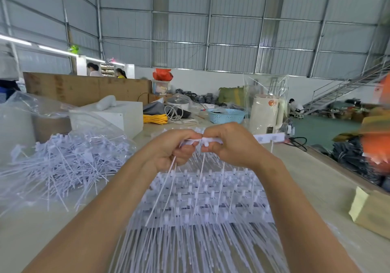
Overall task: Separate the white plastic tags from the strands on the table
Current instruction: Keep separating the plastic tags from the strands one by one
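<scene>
Both hands up over the counter (306, 179), left hand (168, 152) and right hand (230, 146) each with a pinching grip on the white tag strip (269, 138), which looks light and bendy, best snapped near the joint between tags.

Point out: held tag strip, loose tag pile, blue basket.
held tag strip (269, 138), head view, bare end right of the hands
loose tag pile (63, 160), head view, middle of the heap
blue basket (226, 116), head view, front wall
</scene>
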